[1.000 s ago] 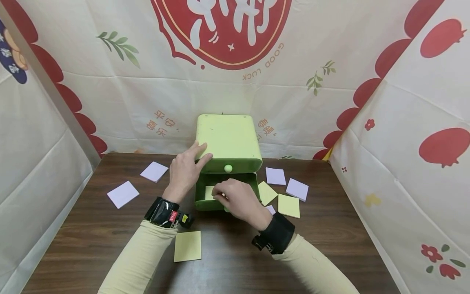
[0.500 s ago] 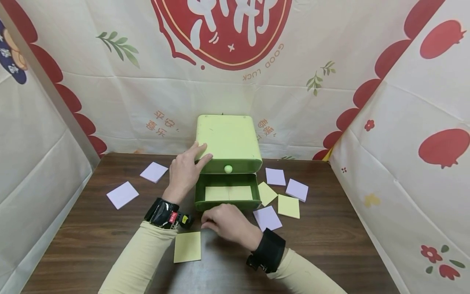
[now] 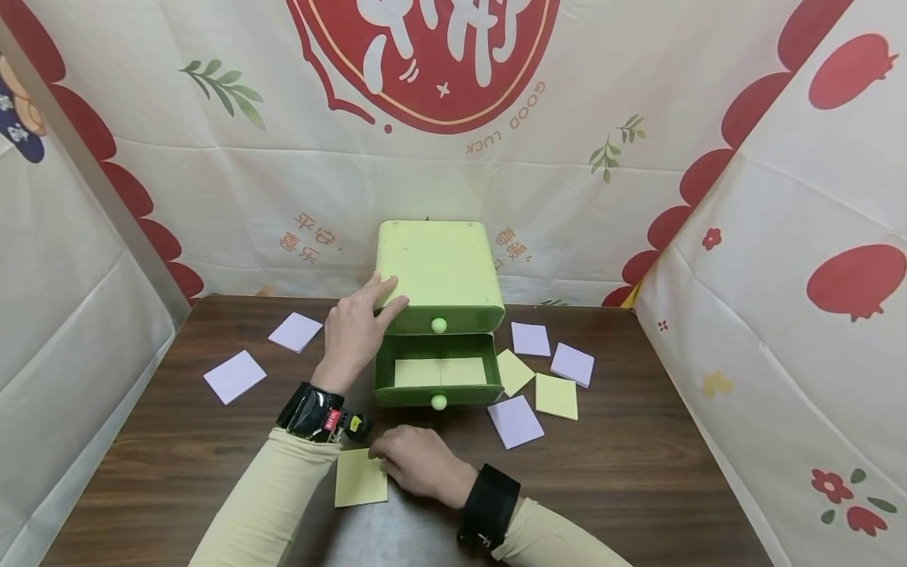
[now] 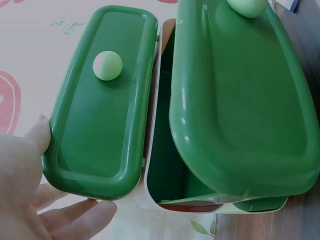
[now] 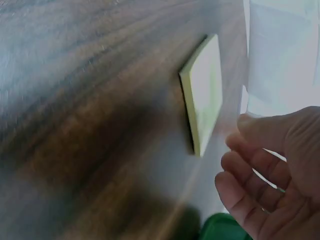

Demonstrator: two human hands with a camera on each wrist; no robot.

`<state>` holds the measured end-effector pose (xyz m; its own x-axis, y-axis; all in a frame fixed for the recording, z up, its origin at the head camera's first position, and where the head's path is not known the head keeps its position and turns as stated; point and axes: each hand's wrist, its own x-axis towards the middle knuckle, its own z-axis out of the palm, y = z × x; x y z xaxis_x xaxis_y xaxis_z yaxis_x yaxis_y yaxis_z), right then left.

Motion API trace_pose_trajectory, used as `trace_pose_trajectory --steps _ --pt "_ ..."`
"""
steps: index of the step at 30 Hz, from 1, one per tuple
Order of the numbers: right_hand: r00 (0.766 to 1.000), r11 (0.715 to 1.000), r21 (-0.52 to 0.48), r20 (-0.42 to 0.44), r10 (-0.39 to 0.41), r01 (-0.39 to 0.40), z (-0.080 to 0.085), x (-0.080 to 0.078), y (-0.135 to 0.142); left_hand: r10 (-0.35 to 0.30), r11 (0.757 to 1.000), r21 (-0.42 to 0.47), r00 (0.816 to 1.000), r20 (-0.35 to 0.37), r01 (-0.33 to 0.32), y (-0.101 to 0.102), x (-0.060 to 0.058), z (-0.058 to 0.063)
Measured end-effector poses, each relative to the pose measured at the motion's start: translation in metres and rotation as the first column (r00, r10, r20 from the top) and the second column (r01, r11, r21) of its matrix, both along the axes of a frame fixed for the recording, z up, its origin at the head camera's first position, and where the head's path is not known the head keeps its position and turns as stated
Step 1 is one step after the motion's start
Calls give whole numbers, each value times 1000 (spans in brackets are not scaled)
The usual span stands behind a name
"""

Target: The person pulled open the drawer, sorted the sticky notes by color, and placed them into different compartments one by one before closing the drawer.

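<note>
A light-green two-drawer box (image 3: pixel 438 264) stands at the back of the table. Its lower drawer (image 3: pixel 404 398) is pulled out, and two yellow sticky-note pads (image 3: pixel 418 372) lie side by side inside. The left hand (image 3: pixel 352 331) rests against the box's upper left front corner with outstretched fingers; the left wrist view has them at the end of the closed upper drawer (image 4: pixel 100 125). Over the right edge of another yellow sticky-note pad (image 3: pixel 360 482) on the table hovers the right hand (image 3: pixel 421 463). Its fingers (image 5: pixel 240 195) are loosely bent, apart from that pad, with nothing between them.
Two purple pads (image 3: pixel 235 376) lie at the left. Right of the box are several more: purple pads (image 3: pixel 516 422) and yellow pads (image 3: pixel 557 396). Printed cloth (image 3: pixel 312 173) hangs behind and at both sides of the brown table (image 3: pixel 638 472).
The right hand has left the open drawer and come forward and left to the yellow pad on the table. Two yellow pads now show in the drawer. The left hand has stayed put.
</note>
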<state>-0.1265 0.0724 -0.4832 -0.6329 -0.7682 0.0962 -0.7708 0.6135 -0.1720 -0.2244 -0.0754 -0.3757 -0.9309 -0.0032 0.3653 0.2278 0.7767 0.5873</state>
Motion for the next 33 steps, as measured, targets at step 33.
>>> trace_pose_trajectory --steps 33 --pt "997 965 253 4 -71 67 -19 5 -27 -4 1000 -15 1000 -7 4 0 -1 0"
